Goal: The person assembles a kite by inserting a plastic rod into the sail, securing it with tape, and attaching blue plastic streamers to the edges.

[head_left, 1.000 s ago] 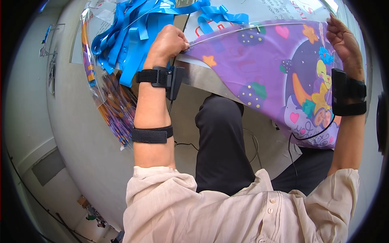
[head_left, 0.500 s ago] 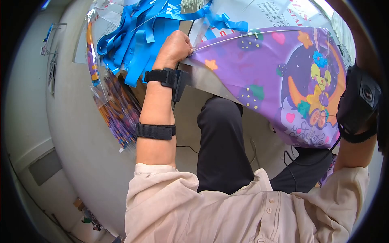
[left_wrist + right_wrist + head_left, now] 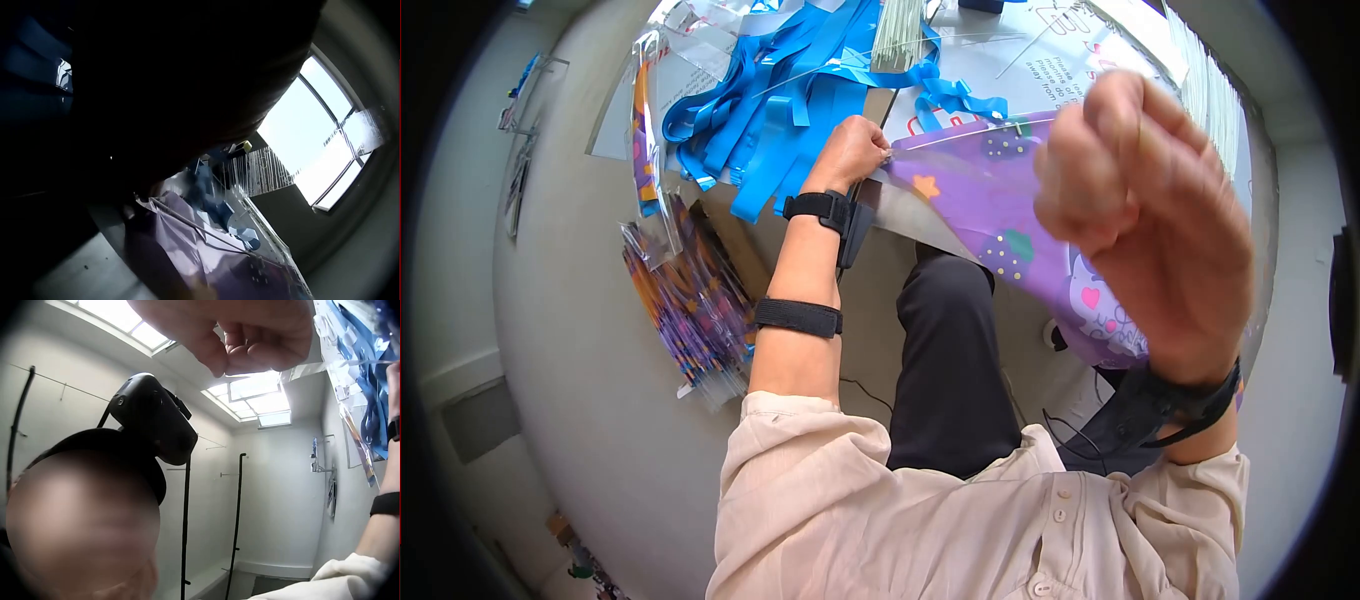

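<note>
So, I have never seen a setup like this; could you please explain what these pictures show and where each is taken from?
There is no machine here, just a person working barehanded. The wide picture comes from a head camera looking down; the other two come from wrist cameras, one per arm. On the table lie a heap of blue strips and white printed sheeting. The left hand pinches one corner of a purple printed sheet; its wrist picture is very dark. The right hand is close to the head camera, fingers curled; whether it holds anything is hard to tell.
</note>
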### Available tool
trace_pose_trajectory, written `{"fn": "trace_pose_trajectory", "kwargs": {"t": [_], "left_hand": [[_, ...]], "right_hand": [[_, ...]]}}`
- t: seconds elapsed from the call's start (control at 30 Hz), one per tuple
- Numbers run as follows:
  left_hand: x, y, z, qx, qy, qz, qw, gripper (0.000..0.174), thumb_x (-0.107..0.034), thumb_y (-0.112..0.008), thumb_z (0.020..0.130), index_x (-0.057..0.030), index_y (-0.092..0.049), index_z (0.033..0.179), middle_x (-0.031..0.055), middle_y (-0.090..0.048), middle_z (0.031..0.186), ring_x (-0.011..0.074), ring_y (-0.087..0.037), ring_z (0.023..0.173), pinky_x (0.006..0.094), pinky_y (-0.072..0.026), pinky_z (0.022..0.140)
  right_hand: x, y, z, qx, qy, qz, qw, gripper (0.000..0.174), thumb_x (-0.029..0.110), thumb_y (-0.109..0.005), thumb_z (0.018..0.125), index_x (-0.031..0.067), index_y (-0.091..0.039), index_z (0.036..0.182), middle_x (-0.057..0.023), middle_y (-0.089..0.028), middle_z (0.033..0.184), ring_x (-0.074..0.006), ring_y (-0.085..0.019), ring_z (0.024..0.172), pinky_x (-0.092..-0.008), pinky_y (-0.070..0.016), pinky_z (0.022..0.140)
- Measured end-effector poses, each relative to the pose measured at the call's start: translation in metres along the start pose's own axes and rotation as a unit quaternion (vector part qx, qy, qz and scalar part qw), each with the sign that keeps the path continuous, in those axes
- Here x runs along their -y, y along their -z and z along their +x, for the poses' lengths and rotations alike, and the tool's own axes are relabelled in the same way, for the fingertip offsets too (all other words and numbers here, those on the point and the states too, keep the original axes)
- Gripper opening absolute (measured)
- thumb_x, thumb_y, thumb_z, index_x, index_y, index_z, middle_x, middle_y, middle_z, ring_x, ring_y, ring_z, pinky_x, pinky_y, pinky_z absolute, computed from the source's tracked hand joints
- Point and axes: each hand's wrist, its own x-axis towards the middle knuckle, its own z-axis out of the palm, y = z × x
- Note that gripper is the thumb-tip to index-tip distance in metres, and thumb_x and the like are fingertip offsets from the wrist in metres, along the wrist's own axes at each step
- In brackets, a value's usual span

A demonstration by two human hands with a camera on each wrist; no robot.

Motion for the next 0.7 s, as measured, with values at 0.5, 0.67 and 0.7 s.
{"fn": "trace_pose_trajectory", "kwargs": {"t": [0.5, 0.67, 0.7], "left_hand": [[0.042, 0.003, -0.008, 0.038, -0.075, -0.137, 0.987, 0.017, 0.000, -0.059, 0.074, 0.0005, -0.067, 0.089, 0.0006, -0.056, 0.068, 0.0080, -0.048, 0.061, 0.0228, -0.0402, 0.056], [0.048, 0.024, -0.042, 0.067, -0.017, -0.282, 0.957, 0.005, -0.006, -0.063, 0.077, -0.0027, -0.062, 0.081, -0.0013, -0.053, 0.068, 0.0085, -0.047, 0.062, 0.0215, -0.0390, 0.058], [0.050, 0.023, -0.050, 0.014, -0.070, -0.262, 0.962, 0.005, -0.007, -0.063, 0.077, -0.0034, -0.063, 0.080, -0.0022, -0.053, 0.069, 0.0081, -0.047, 0.062, 0.0212, -0.0390, 0.057]], "right_hand": [[-0.028, -0.037, -0.071, 0.070, -0.073, -0.015, 0.995, 0.006, 0.000, -0.062, 0.081, 0.0005, -0.056, 0.079, -0.0040, -0.054, 0.075, -0.0084, -0.047, 0.065, -0.0221, -0.0383, 0.057], [0.009, 0.019, -0.075, -0.102, 0.075, -0.042, 0.991, 0.007, 0.010, -0.052, 0.090, 0.0034, -0.052, 0.091, -0.0021, -0.045, 0.073, -0.0097, -0.038, 0.063, -0.0211, -0.0334, 0.057], [0.014, 0.037, -0.076, -0.101, 0.072, -0.040, 0.991, 0.007, 0.010, -0.052, 0.090, 0.0034, -0.052, 0.091, -0.0021, -0.045, 0.073, -0.0097, -0.038, 0.063, -0.0211, -0.0334, 0.057]]}}
